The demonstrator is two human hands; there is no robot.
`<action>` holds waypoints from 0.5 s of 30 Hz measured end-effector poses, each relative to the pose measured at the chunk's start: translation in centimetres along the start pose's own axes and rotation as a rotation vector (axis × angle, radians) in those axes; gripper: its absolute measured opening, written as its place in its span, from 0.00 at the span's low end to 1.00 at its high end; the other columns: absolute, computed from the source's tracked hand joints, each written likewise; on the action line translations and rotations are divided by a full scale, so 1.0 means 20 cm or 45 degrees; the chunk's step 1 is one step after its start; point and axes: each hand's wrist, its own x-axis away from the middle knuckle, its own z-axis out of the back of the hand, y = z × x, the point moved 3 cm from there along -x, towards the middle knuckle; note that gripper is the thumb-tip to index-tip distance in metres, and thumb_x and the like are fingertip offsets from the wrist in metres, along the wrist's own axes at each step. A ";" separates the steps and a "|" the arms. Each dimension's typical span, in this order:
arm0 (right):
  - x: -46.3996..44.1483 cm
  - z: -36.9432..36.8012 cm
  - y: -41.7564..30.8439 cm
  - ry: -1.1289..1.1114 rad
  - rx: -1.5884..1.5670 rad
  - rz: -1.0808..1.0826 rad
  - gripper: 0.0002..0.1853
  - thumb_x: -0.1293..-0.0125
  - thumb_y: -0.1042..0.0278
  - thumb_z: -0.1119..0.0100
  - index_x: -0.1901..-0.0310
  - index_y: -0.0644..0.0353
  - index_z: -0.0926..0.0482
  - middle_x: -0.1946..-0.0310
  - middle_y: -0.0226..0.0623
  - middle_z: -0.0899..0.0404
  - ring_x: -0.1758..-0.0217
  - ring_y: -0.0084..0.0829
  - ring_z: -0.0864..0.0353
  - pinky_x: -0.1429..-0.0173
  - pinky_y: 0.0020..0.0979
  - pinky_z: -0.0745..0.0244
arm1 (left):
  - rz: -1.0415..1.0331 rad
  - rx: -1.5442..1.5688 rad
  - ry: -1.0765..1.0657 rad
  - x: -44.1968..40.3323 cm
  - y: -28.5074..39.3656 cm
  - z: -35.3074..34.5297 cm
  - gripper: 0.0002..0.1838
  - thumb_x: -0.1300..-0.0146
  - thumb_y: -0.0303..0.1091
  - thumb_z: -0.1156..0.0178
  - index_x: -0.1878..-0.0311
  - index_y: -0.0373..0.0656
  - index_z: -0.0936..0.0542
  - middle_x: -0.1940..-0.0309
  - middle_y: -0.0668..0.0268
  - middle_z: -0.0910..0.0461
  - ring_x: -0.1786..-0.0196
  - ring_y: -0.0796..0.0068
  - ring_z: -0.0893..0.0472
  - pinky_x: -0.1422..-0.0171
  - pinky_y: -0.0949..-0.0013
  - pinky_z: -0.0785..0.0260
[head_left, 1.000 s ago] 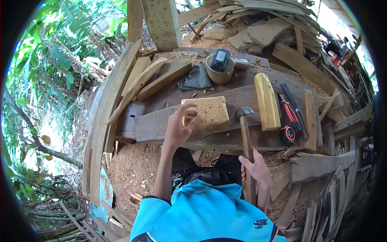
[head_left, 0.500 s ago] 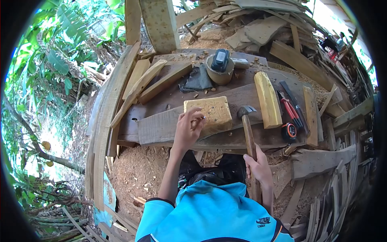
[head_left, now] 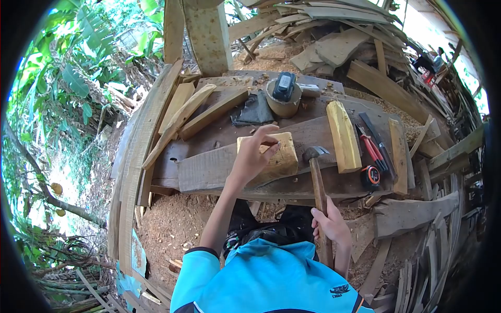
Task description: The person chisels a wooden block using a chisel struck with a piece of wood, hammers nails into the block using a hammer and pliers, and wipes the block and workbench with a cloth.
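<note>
My left hand (head_left: 254, 159) hovers over the left part of a squared yellowish wood block (head_left: 284, 151), its bent fingers apart from the thumb. Nothing shows clearly between them, and the hand hides much of the block's top. In my right hand (head_left: 332, 223) is a hammer (head_left: 319, 188), gripped by its wooden handle. The dark metal head points away from me, just right of the block. Beneath the block lies a grey weathered plank (head_left: 209, 168) on the workbench (head_left: 203, 138).
Right of the hammer lie a yellow wood piece (head_left: 344, 138), red-handled pliers (head_left: 373, 149), a dark flat tool (head_left: 383, 141) and a tape measure (head_left: 371, 176). Behind the block are a dark cloth (head_left: 252, 110) and a round container (head_left: 284, 104) with a battery pack (head_left: 284, 86) on top.
My left hand has opened from a pinch near a small shiny thing and risen from the block's top. The hammer head has dropped slightly in view, still in my right hand.
</note>
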 end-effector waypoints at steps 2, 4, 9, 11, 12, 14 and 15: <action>0.00 0.01 0.00 0.011 0.016 -0.030 0.22 0.34 0.69 0.51 0.40 0.58 0.41 0.81 0.31 0.32 0.85 0.22 0.29 0.83 0.26 0.30 | 0.019 -0.009 -0.038 0.00 -0.02 -0.03 0.19 0.43 0.22 0.40 0.48 0.40 0.29 0.66 0.57 0.17 0.60 0.67 0.17 0.55 0.70 0.27; 0.00 0.01 0.01 0.032 0.054 0.011 0.22 0.34 0.69 0.51 0.39 0.58 0.41 0.81 0.32 0.32 0.85 0.21 0.29 0.84 0.25 0.31 | 0.071 -0.017 -0.033 0.01 -0.03 -0.05 0.19 0.43 0.22 0.40 0.48 0.40 0.29 0.66 0.57 0.18 0.60 0.67 0.17 0.56 0.71 0.27; 0.02 -0.01 -0.01 0.108 0.232 0.237 0.27 0.34 0.70 0.51 0.35 0.58 0.44 0.81 0.31 0.32 0.85 0.20 0.30 0.86 0.23 0.33 | 0.116 0.041 0.055 0.03 -0.05 -0.03 0.19 0.44 0.23 0.37 0.49 0.39 0.28 0.67 0.61 0.17 0.63 0.78 0.18 0.59 0.75 0.28; 0.03 0.00 -0.03 0.054 0.110 0.263 0.29 0.34 0.70 0.51 0.33 0.60 0.47 0.83 0.31 0.32 0.86 0.21 0.30 0.85 0.24 0.33 | 0.115 0.044 0.084 0.03 -0.06 -0.01 0.19 0.44 0.23 0.37 0.49 0.39 0.28 0.67 0.61 0.17 0.64 0.79 0.19 0.59 0.76 0.28; 0.04 0.00 -0.03 0.028 0.048 0.272 0.30 0.34 0.70 0.51 0.32 0.61 0.48 0.84 0.31 0.31 0.87 0.21 0.30 0.84 0.25 0.33 | 0.117 0.055 0.094 0.03 -0.08 -0.01 0.19 0.44 0.23 0.37 0.49 0.40 0.28 0.67 0.61 0.17 0.64 0.79 0.19 0.59 0.76 0.28; 0.06 0.01 -0.07 0.031 0.097 0.316 0.31 0.34 0.71 0.51 0.32 0.60 0.49 0.85 0.31 0.31 0.87 0.21 0.30 0.84 0.25 0.33 | 0.142 0.080 0.092 0.04 -0.09 -0.02 0.19 0.44 0.23 0.37 0.49 0.40 0.28 0.67 0.61 0.17 0.64 0.79 0.19 0.59 0.76 0.28; 0.07 0.01 -0.09 0.036 0.121 0.335 0.31 0.34 0.71 0.52 0.31 0.60 0.49 0.85 0.30 0.31 0.87 0.20 0.30 0.84 0.24 0.33 | 0.165 0.094 0.077 0.04 -0.07 -0.02 0.19 0.44 0.23 0.37 0.49 0.41 0.28 0.66 0.61 0.17 0.64 0.79 0.18 0.59 0.75 0.28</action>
